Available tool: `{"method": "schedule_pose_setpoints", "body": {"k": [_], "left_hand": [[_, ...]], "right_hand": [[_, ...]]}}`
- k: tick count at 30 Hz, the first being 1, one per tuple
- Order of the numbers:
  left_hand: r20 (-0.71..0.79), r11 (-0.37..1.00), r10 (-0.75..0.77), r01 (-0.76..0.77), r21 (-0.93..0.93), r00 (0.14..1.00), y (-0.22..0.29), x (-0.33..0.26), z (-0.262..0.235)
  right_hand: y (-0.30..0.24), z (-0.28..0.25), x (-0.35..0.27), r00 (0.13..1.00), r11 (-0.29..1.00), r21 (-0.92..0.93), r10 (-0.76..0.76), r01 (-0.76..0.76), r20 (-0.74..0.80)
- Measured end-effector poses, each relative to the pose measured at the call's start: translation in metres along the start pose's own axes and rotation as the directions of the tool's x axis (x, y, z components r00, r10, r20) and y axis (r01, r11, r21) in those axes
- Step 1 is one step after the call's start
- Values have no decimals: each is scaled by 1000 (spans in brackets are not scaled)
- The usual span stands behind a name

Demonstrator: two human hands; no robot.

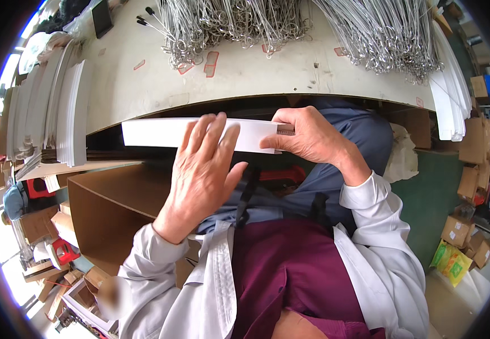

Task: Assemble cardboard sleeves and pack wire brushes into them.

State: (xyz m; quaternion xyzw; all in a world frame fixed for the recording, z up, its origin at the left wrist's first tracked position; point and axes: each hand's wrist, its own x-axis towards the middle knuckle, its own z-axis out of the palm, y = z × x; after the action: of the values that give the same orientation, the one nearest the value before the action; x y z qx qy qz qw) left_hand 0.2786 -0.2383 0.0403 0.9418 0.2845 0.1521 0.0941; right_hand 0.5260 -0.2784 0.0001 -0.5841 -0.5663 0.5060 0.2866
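A long, slim white carton (152, 133) lies level in front of me, above my lap and close to the table's near edge. My right hand (315, 138) grips its right end, the thumb on the near side and the fingers behind. Something brownish-grey (285, 129) shows at that end, too small to make out. My left hand (204, 164) rests against the carton's middle with its fingers stretched out and slightly apart, the thumb pointing away to the right. The left hand covers part of the carton.
On the table (120, 79) lie bundles of thin metal rods with looped ends (222, 34), and more metal rods (386, 39) at the right. Flat white cartons (72, 113) stand at left; others (448, 93) hang over the right edge. An open cardboard box (103, 214) sits at lower left.
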Motion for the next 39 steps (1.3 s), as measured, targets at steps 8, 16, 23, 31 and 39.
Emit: {"method": "schedule_pose_setpoints", "body": {"k": [8,16,23,31,39], "left_hand": [[249,997,18,3,-80,968,-27,13,39],[143,984,-132,147,-104,981,-23,0,56],[131,971,-203,217,-104,970,-8,-4,72],[149,918,-320,345,-197,936,8,-4,79],[114,915,-301,321,-246,947,6,-9,82]], "right_hand": [[2,9,5,982,956,-244,-181,164,-47],[33,2,-18,947,921,371,6,121,-322],[40,34,-12,811,832,470,44,294,-583],[39,52,-15,750,975,94,-91,200,-655],[44,71,-18,773,922,-239,-386,305,-504]]}}
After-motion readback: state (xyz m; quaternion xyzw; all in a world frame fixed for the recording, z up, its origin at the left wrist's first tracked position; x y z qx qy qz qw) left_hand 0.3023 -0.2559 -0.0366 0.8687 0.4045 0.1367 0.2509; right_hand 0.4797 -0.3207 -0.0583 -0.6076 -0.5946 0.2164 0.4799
